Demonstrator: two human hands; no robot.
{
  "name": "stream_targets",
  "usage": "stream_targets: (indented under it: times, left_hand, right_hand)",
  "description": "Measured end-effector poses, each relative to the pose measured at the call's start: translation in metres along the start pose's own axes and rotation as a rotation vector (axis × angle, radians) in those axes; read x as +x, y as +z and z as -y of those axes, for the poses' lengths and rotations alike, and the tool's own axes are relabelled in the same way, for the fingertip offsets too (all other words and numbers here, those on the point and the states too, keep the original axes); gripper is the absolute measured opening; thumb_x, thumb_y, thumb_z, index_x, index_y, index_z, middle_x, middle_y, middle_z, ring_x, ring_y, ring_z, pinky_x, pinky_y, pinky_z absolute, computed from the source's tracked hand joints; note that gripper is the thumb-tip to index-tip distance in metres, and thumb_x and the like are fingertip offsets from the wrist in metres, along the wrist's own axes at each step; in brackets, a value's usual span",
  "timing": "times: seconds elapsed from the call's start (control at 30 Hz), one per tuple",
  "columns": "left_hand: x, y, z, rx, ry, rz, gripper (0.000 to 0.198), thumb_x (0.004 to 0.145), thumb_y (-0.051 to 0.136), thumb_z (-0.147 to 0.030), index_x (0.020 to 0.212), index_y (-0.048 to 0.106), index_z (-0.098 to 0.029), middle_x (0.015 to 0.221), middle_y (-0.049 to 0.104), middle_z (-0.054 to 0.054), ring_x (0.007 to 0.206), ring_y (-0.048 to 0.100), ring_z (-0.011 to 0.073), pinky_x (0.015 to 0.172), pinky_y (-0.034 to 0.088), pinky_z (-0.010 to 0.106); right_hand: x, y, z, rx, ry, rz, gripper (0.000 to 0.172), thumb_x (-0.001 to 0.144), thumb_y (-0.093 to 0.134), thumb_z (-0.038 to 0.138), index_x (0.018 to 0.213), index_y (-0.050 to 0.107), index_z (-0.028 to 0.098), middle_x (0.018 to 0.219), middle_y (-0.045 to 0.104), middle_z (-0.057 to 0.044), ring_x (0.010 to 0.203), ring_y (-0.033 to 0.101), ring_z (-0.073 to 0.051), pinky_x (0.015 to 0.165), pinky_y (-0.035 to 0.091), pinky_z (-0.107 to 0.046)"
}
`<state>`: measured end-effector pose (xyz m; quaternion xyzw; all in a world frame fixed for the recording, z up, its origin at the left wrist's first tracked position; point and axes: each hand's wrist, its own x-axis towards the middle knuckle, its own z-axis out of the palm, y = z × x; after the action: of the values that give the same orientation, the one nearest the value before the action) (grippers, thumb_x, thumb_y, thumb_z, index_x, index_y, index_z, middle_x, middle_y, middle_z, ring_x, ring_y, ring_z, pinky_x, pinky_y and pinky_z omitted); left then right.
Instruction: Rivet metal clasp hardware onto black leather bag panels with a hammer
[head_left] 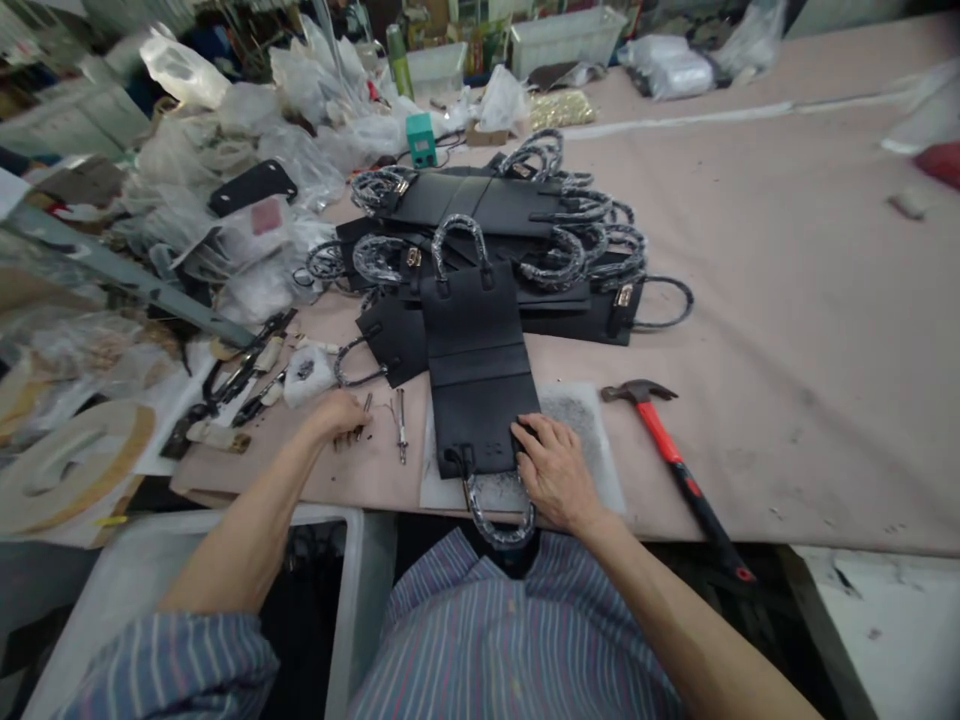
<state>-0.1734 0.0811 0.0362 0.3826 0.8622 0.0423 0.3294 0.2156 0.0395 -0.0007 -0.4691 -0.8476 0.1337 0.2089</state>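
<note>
A black leather-like bag panel [480,350] with a plastic-wrapped loop handle at each end lies lengthwise in front of me. Its near end rests on a pale board [592,450], and the near handle [501,535] hangs over the table edge. My right hand [556,468] grips the panel's right edge near that end, fingers bent over it. To the left, my left hand [341,415] is closed, its fingertips pinching a short metal punch [366,408] among small metal pieces. A longer metal punch [401,425] lies between that hand and the panel.
More black bag panels [472,205] with wrapped handles are piled behind. A claw hammer [671,440] with a red and black handle lies right, overhanging the edge. Hand tools [244,375], plastic bags [277,150] and a tape roll [71,465] crowd the left. A grey bin [360,570] stands below.
</note>
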Motion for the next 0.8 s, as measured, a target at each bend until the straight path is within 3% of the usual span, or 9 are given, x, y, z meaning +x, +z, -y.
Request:
stream_targets:
  times: [0.13, 0.23, 0.3, 0.4, 0.5, 0.6, 0.8]
  left_hand:
    - [-0.017, -0.008, 0.001, -0.226, 0.052, -0.023, 0.026, 0.08, 0.069, -0.01, 0.058, 0.056, -0.015, 0.043, 0.047, -0.006, 0.04, 0.048, 0.0107, 0.05, 0.041, 0.021]
    - [-0.04, -0.005, -0.002, -0.456, 0.137, -0.04, 0.013, 0.088, 0.062, -0.017, 0.075, 0.061, -0.015, 0.061, 0.064, -0.001, 0.053, 0.062, 0.0125, 0.057, 0.052, 0.024]
    - [-0.061, 0.009, -0.012, -0.758, 0.228, 0.027, 0.008, 0.089, 0.066, -0.026, 0.086, 0.063, -0.019, 0.075, 0.072, 0.003, 0.068, 0.071, 0.0168, 0.069, 0.061, 0.033]
    - [-0.096, 0.047, -0.038, -1.157, 0.354, 0.198, 0.029, 0.077, 0.082, -0.037, 0.092, 0.063, -0.021, 0.082, 0.075, 0.004, 0.078, 0.075, 0.0219, 0.082, 0.064, 0.043]
    - [-0.12, 0.094, -0.064, -1.172, 0.451, 0.256, 0.038, 0.071, 0.087, -0.04, 0.091, 0.063, -0.018, 0.085, 0.076, 0.005, 0.079, 0.076, 0.022, 0.082, 0.063, 0.04]
    - [-0.125, 0.129, -0.08, -1.043, 0.569, 0.2, 0.03, 0.077, 0.082, -0.036, 0.089, 0.063, -0.016, 0.085, 0.077, 0.006, 0.08, 0.076, 0.0188, 0.084, 0.062, 0.034]
    - [-0.116, 0.148, -0.074, -0.932, 0.673, 0.092, 0.018, 0.087, 0.071, -0.031, 0.092, 0.062, -0.017, 0.092, 0.077, 0.007, 0.087, 0.076, 0.0185, 0.09, 0.06, 0.035]
  right_hand:
    - [0.0, -0.001, 0.0, 0.015, 0.01, 0.011, 0.041, 0.097, 0.047, 0.023, 0.136, 0.06, 0.02, 0.143, 0.056, -0.012, 0.135, 0.045, -0.031, 0.114, 0.031, -0.05]
    - [0.0, -0.001, 0.0, 0.022, 0.018, 0.011, 0.041, 0.098, 0.047, 0.023, 0.136, 0.06, 0.019, 0.143, 0.056, -0.012, 0.135, 0.045, -0.031, 0.113, 0.032, -0.05]
    - [0.0, -0.001, 0.0, 0.02, 0.025, 0.008, 0.04, 0.098, 0.047, 0.023, 0.135, 0.06, 0.019, 0.144, 0.056, -0.012, 0.135, 0.045, -0.031, 0.113, 0.032, -0.05]
    - [0.0, -0.001, 0.0, 0.021, 0.023, 0.012, 0.041, 0.097, 0.047, 0.023, 0.136, 0.061, 0.019, 0.144, 0.056, -0.012, 0.134, 0.045, -0.031, 0.114, 0.031, -0.05]
    - [0.0, -0.001, 0.0, 0.031, 0.017, 0.002, 0.042, 0.097, 0.047, 0.023, 0.137, 0.061, 0.02, 0.144, 0.056, -0.012, 0.134, 0.045, -0.032, 0.113, 0.032, -0.051]
    - [0.0, -0.001, 0.0, 0.029, 0.022, 0.0, 0.042, 0.097, 0.048, 0.023, 0.137, 0.06, 0.02, 0.143, 0.056, -0.012, 0.134, 0.045, -0.031, 0.114, 0.032, -0.051]
    - [0.0, -0.003, 0.0, 0.025, 0.035, 0.016, 0.042, 0.096, 0.049, 0.022, 0.136, 0.061, 0.018, 0.145, 0.055, -0.013, 0.135, 0.045, -0.031, 0.115, 0.031, -0.05]
